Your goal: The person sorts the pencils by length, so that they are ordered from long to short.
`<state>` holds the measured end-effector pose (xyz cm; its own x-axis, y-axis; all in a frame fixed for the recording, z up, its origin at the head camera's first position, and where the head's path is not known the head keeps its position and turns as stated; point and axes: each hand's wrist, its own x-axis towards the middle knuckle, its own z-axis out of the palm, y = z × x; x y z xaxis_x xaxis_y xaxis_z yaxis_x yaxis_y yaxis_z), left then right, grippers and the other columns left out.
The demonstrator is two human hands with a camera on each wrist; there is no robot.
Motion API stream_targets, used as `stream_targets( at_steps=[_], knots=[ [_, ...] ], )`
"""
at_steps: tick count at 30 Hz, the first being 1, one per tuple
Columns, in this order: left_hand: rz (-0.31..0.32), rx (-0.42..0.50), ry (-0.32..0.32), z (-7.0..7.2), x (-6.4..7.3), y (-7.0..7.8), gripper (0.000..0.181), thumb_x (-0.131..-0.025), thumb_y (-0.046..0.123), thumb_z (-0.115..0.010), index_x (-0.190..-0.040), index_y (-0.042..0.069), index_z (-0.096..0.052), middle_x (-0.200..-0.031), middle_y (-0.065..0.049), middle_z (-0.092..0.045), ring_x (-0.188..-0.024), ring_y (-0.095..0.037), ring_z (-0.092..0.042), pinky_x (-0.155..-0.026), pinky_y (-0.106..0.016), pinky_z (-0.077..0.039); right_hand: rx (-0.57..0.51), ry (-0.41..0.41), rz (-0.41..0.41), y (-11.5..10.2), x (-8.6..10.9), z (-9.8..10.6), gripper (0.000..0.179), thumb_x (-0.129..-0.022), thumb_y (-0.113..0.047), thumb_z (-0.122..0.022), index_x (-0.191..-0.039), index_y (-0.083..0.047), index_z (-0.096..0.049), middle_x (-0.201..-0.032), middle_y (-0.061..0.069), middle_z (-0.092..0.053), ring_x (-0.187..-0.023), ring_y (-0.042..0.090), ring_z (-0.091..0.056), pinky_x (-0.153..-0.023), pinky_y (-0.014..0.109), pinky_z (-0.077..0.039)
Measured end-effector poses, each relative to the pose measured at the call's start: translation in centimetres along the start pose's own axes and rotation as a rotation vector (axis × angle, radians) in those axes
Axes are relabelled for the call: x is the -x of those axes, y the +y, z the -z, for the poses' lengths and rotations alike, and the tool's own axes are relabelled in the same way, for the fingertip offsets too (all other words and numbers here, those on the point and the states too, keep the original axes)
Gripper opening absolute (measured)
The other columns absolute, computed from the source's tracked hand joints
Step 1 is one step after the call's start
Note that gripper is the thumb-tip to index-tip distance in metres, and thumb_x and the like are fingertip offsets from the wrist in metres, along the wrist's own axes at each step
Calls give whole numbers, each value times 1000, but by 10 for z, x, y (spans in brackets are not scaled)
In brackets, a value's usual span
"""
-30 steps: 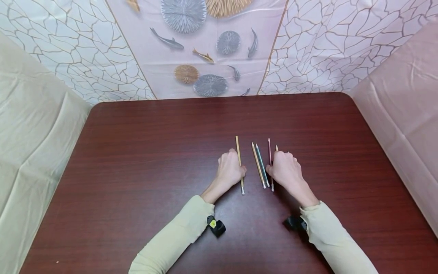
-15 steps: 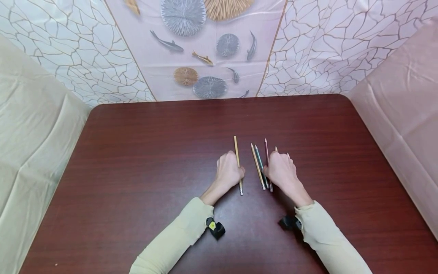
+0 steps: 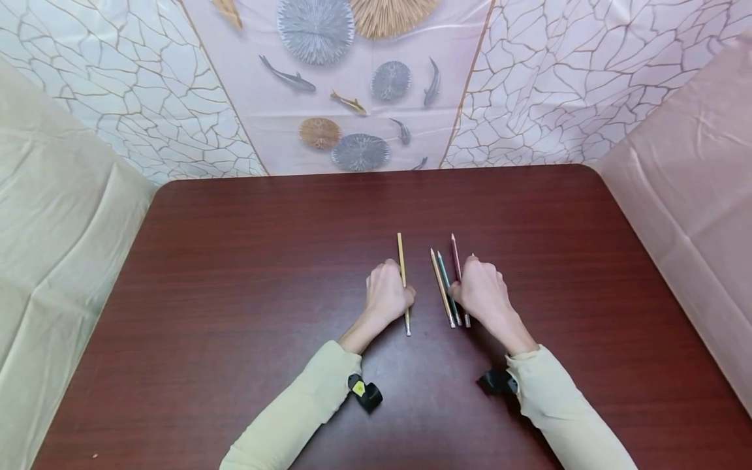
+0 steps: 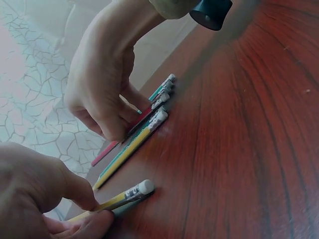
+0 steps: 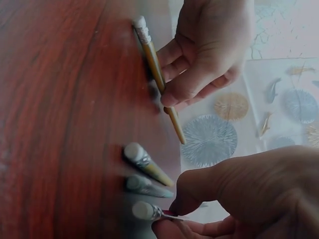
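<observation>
My left hand [image 3: 388, 290] pinches a yellow pencil [image 3: 401, 253] between thumb and fingers, its white eraser end toward me. My right hand [image 3: 483, 290] pinches a red pencil [image 3: 455, 254], also seen under its fingers in the left wrist view. Between the hands lie a second yellow pencil [image 3: 442, 287] and a teal pencil [image 3: 444, 273], side by side with their points away from me. The right thumb is close to the teal one. Beyond the red pencil, more eraser ends [image 4: 170, 79] show in the left wrist view; the right hand mostly hides those pencils in the head view.
The dark red-brown table [image 3: 247, 261] stretches around the pencils, with a patterned cloth [image 3: 358, 85] behind it and pale cloth at both sides. A tiny pale speck [image 3: 95, 455] lies at the near left. Each wrist wears a black camera [image 3: 369, 397].
My left hand has slid a little to the left with its yellow pencil, widening the gap to the others. My right hand and the red pencil have also shifted slightly left.
</observation>
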<state>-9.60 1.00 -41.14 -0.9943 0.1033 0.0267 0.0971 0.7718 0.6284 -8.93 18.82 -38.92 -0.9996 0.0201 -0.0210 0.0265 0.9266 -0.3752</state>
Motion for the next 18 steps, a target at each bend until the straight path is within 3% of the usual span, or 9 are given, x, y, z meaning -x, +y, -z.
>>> stream_targets(
  at_steps=[9,18],
  knots=[
    [31,44,-9,10,3,-8,33,-75,8,-75,-104,-4,-63,-91,-17,-66,-92,-37,-66,-87,-45,-49,-58,49,92,-10,0,2,14,-69,-5,-65,-79,-2,-54,-65,13,-59,-66,43,-63,-64,55,-49],
    [42,39,5,23,5,-22,33,-76,7,-76,-104,-4,-63,-85,-14,-64,-88,-36,-66,-83,-46,-49,-128,-5,97,-25,-1,1,20,-71,-7,-67,-88,1,-61,-68,9,-62,-70,38,-64,-67,52,-51]
  ],
)
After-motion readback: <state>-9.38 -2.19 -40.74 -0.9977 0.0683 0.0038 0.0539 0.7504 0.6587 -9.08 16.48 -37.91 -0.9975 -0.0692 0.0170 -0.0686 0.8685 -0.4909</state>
